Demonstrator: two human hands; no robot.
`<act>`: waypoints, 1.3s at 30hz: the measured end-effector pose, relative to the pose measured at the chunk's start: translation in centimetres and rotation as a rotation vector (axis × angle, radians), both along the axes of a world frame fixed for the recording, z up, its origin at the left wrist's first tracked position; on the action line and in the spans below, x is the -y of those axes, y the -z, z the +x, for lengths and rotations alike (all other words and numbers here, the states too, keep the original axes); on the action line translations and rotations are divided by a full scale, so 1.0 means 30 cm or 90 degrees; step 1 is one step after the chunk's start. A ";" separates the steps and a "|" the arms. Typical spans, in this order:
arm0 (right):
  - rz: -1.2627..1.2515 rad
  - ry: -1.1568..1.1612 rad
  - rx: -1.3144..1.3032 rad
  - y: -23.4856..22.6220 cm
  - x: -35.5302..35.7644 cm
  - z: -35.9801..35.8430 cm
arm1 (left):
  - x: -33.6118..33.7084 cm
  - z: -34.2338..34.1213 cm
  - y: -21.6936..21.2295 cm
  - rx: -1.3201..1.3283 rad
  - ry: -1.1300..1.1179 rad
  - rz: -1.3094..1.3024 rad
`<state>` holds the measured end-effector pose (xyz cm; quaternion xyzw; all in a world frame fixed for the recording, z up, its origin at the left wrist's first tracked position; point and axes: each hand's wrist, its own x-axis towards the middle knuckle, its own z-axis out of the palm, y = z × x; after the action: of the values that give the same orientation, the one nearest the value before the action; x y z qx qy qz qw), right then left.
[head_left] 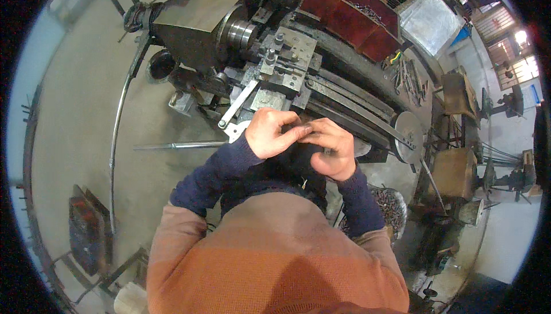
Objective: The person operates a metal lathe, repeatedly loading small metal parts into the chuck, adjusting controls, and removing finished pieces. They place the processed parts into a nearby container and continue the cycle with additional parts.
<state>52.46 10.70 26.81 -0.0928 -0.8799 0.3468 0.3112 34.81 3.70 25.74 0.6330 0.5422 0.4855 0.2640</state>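
My left hand [271, 135] and my right hand [336, 149] meet in front of my chest, at the near side of a lathe. The fingers of both are bent and pressed together at the tips. Whatever lies between them is too small or hidden to make out. Just beyond the hands is the lathe's metal tool slide [290, 64], with upright bolts on top. A flat steel lever [239, 105] slants beside my left hand. The shiny round spindle nose [241, 34] sits farther off, to the left of the slide.
A dark red divided tray [344, 18] with small metal parts stands behind the lathe. Wrenches [408, 79] lie to its right. A round metal disc [408, 136] ends the long bars at right. A basket of small parts [387, 208] stands by my right elbow. A long rod [117, 136] rises at left.
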 end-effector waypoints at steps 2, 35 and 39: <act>-0.067 -0.028 -0.023 0.033 -0.023 -0.011 | 0.010 -0.015 -0.018 0.028 0.016 0.004; 0.340 0.018 0.511 -0.043 -0.536 -0.743 | 0.901 -0.919 0.204 -0.323 -0.638 -0.253; 0.315 -0.010 0.480 -0.011 -0.550 -0.740 | 0.885 -0.892 0.228 -0.409 -0.651 -0.342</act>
<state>30.26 27.20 27.13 -0.1289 -0.9889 0.0703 -0.0207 8.05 -22.84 18.89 0.3212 0.9286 0.1843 -0.0257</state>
